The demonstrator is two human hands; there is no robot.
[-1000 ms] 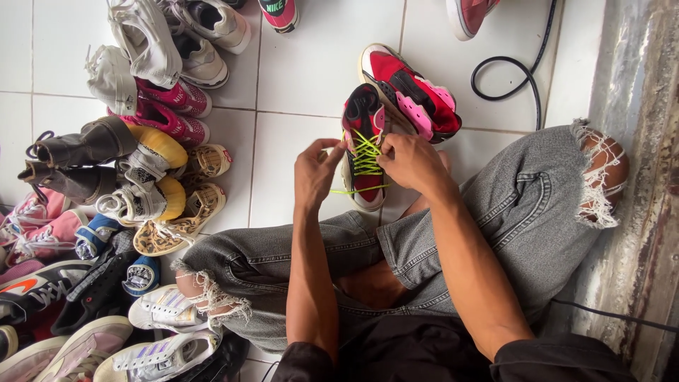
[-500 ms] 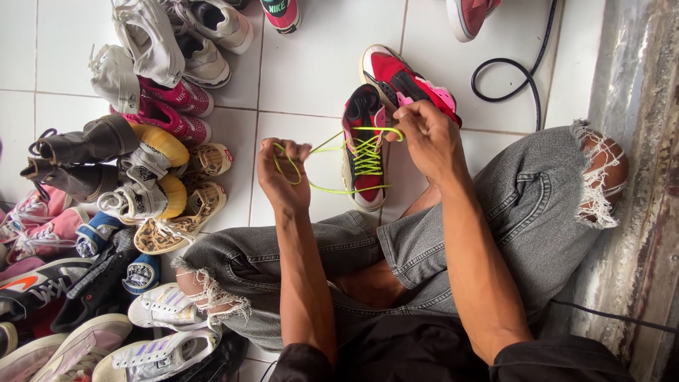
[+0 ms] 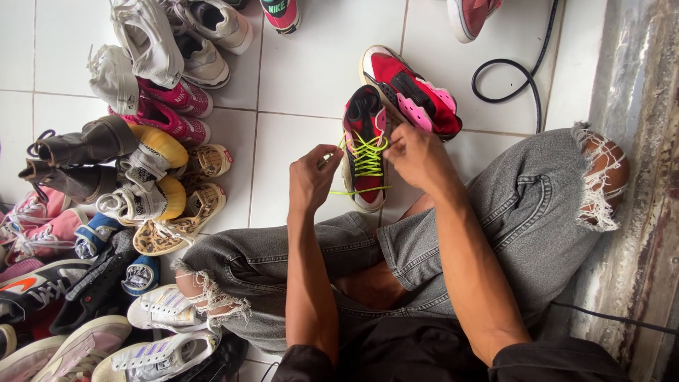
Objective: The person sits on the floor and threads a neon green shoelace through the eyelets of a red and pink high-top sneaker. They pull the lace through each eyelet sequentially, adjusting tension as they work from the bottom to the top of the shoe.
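Both forearms reach forward over the bent knees. The left hand [image 3: 311, 180] pinches with curled fingers. The right hand [image 3: 417, 157] is closed too, knuckles up.

You get soft, even daylight over the white tiled floor [image 3: 304, 78], bright without harsh glare. Shadows beside the red shoe [image 3: 364, 148] are faint and short. Focus stays sharp there; the shoe pile [image 3: 134, 177] left of it bends slightly toward the frame edge.
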